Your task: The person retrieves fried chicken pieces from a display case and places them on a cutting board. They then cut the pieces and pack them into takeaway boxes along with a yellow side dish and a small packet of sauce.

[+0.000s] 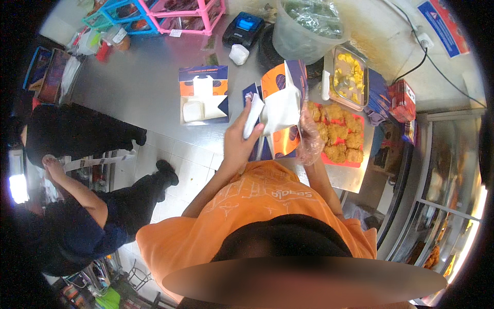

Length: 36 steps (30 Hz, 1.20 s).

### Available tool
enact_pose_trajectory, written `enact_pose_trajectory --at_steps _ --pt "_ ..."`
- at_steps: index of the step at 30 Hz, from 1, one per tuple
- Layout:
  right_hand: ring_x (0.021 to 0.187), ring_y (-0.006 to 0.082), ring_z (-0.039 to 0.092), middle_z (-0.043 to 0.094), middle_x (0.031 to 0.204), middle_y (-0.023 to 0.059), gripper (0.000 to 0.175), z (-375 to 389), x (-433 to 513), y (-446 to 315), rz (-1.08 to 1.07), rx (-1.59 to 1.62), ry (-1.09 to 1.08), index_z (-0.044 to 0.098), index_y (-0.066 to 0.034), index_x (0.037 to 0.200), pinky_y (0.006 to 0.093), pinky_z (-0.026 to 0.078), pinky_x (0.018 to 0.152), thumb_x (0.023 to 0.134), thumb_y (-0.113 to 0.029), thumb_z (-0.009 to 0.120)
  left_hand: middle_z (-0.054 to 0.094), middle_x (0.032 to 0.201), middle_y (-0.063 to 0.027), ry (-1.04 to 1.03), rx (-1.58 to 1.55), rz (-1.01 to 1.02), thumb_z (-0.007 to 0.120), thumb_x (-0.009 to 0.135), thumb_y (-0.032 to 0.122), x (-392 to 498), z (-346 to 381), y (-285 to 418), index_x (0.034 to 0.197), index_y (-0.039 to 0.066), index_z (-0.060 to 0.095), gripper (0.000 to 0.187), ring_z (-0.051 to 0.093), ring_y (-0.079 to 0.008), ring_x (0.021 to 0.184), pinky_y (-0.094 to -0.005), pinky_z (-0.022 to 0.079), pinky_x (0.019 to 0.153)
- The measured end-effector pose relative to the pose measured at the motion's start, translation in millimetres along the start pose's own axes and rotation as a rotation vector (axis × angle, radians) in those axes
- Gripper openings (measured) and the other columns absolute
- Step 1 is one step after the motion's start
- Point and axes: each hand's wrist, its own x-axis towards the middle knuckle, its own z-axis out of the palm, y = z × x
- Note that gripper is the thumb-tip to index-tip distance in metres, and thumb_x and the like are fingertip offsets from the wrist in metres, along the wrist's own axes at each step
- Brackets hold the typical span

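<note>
My left hand (239,141) grips a small white wrapped packet (254,115) between thumb and fingers, against the left side of an open cardboard food box (281,106). This box is orange and dark blue outside and white inside. On its right side my right hand (310,137), in a clear plastic glove, holds the box wall. To the left, a second open food box (216,106) lies on the steel table (150,85), with a white packet (193,111) in its left corner. Fried breaded pieces (337,133) cover a red tray (349,164) beside my right hand.
Behind stand a translucent bucket (305,42) of bagged greens, a black label printer (244,29) and a white lump (239,54). A metal pan (366,92) of yellow pieces stands right. Pink racks (206,21) line the back. Another person (77,228) is at left.
</note>
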Motion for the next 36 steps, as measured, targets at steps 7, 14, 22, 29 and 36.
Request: enact_pose_trajectory --at_steps 7,14,22,29,36 --pt "0.080 0.0135 0.062 0.062 0.100 0.0052 0.046 -2.0 3.1 6.1 0.109 -0.070 -0.074 0.051 -0.0024 0.123 0.0253 0.053 0.072 0.082 -0.016 0.066 0.047 0.131 -0.0236 0.333 0.361 -0.022 0.073 0.070 0.016 0.0 -30.6 -28.8 0.135 -0.002 0.037 0.077 0.046 -0.0332 0.123 -0.0364 0.042 0.097" --pt "0.093 0.0123 0.060 0.064 0.105 0.0061 0.031 -1.3 56.9 4.6 0.517 -0.621 -0.496 0.060 -0.0009 0.110 0.0269 0.048 0.083 0.082 -0.011 0.068 0.059 0.058 -0.0127 0.176 0.882 -0.188 0.067 0.071 0.020 -29.3 -84.0 -82.7 0.139 0.025 0.038 0.075 0.057 -0.0303 0.050 -0.0421 0.048 0.057" --pt "0.108 0.0307 0.057 0.060 0.112 0.0201 0.058 -28.2 269.3 110.0 -0.209 -1.829 -0.054 0.058 -0.0025 0.113 0.0402 0.045 0.092 0.073 -0.042 0.075 0.061 0.065 -0.0233 0.219 0.862 -0.638 0.052 0.086 0.029 -103.3 -104.7 -150.5 0.095 0.002 0.066 0.032 0.062 -0.0391 0.064 -0.0456 0.050 0.065" --pt "0.096 0.0325 0.063 0.063 0.107 0.0197 0.067 -60.4 366.2 178.3 -0.021 -1.655 0.244 0.059 -0.0007 0.109 0.0404 0.049 0.083 0.058 -0.035 0.085 0.064 0.078 -0.0231 0.253 0.838 -0.603 0.060 0.081 0.039 -76.0 -112.3 -157.6 0.086 0.002 0.067 0.038 0.064 -0.0374 0.073 -0.0453 0.051 0.067" --pt "0.091 0.0207 0.060 0.063 0.103 0.0117 0.057 -16.9 252.1 111.5 0.059 -0.545 -0.040 0.056 -0.0049 0.117 0.0328 0.046 0.081 0.068 -0.025 0.078 0.065 0.077 -0.0215 0.140 0.807 -0.594 0.064 0.080 0.040 -45.9 -106.0 -136.7 0.111 0.005 0.063 0.047 0.064 -0.0365 0.074 -0.0436 0.051 0.066"
